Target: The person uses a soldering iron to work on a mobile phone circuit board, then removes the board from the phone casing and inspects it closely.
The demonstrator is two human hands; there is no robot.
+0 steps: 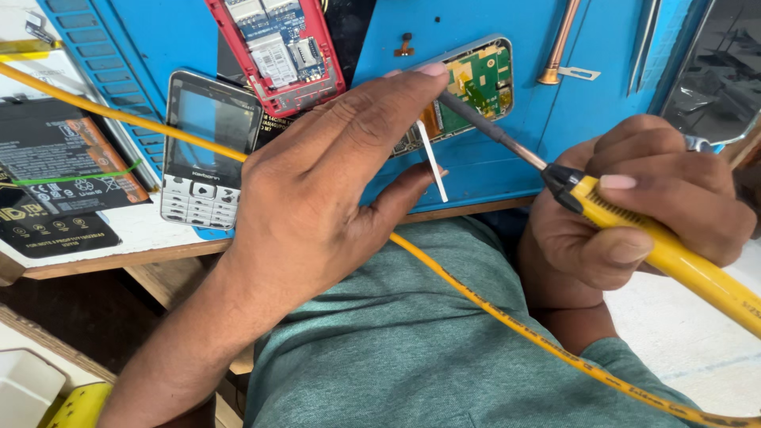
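My left hand (317,182) reaches over the blue work mat (491,166) and steadies an opened phone with a green circuit board (476,83), fingertips on its edge. A thin white strip (432,162) sticks out between thumb and fingers. My right hand (642,206) grips the yellow handle of a soldering iron (666,250). Its dark metal tip (476,119) touches the board just under my left index finger. The iron's yellow cord (491,309) runs across my green-shirted lap and up to the left.
A silver keypad phone (202,150) lies on the mat's left part. Above it sits an opened red phone (277,47) with exposed board. Black phone batteries (63,166) rest at the far left. A copper-coloured tool (559,40) and tweezers (644,43) lie at the top right.
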